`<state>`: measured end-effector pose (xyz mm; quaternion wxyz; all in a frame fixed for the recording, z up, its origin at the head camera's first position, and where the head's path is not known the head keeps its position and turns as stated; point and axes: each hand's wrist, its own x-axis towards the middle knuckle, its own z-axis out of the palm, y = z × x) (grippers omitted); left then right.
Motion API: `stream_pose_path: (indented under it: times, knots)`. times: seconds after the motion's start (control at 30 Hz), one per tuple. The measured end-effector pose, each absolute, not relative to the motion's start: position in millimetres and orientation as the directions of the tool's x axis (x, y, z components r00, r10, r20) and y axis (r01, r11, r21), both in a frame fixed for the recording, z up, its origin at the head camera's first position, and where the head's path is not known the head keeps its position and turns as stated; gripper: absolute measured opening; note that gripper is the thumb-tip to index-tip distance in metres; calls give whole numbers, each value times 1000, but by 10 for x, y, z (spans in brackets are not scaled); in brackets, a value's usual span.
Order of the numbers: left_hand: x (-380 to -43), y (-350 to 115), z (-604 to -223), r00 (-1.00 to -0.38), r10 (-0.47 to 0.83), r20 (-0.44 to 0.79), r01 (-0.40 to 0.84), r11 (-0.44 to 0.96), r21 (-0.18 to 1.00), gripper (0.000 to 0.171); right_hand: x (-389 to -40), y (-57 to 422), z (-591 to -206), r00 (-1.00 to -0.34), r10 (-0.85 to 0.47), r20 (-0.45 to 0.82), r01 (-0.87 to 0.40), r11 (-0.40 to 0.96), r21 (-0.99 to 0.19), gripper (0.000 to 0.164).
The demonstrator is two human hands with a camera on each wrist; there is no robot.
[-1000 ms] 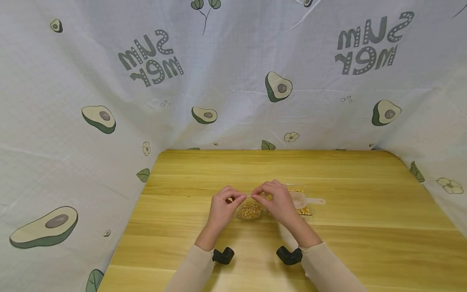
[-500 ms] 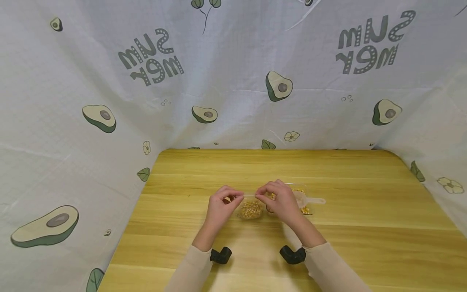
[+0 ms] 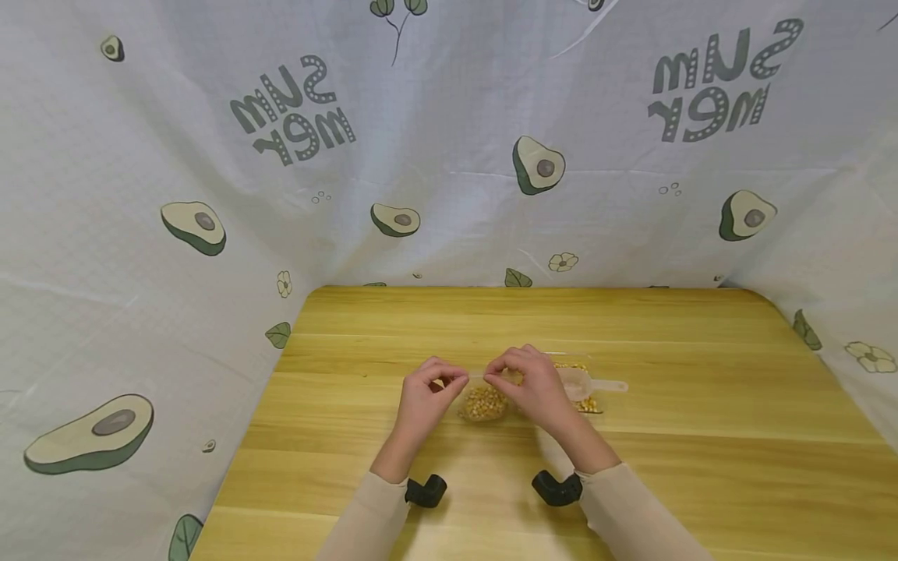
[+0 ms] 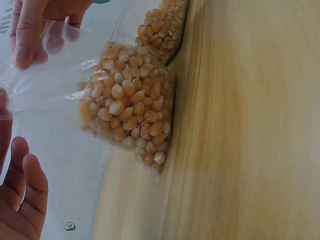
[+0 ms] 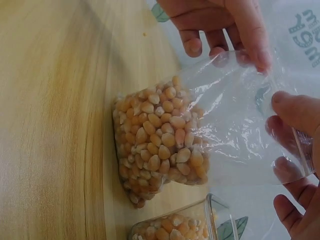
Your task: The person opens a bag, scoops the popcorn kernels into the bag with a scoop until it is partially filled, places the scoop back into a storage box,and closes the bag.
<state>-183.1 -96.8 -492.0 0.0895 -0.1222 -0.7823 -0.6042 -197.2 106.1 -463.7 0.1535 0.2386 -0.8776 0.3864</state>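
A clear plastic zip bag (image 3: pixel 484 403), its lower part filled with corn kernels (image 4: pixel 127 95), stands on the table. My left hand (image 3: pixel 424 396) pinches the bag's top edge on the left between thumb and fingers. On the same edge farther right, my right hand (image 3: pixel 539 389) pinches too, a short gap from the left fingertips. In the right wrist view the zip strip (image 5: pixel 301 145) shows at the mouth, by the right thumb. The bag's upper part is kernel-free and wrinkled.
Right beside the bag, partly behind my right hand, is a clear box (image 5: pixel 212 212) of corn kernels. A translucent scoop (image 3: pixel 578 383) lies on it, handle pointing right. Printed cloth (image 3: pixel 449 156) hangs behind the wooden table (image 3: pixel 701 467).
My right hand moved right along the bag's top edge, then back left toward the left hand. The left hand shifted slightly left at first and then stayed. Bag and box stay put.
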Motion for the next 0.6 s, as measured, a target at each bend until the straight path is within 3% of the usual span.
stream_pose_path:
  times: [0.6]
  knots:
    - [-1831, -923, -4907, -949, 66, 308, 315, 251, 916, 13, -1958, 1168, -4613, -842, -278, 463, -521, 644, -561, 6]
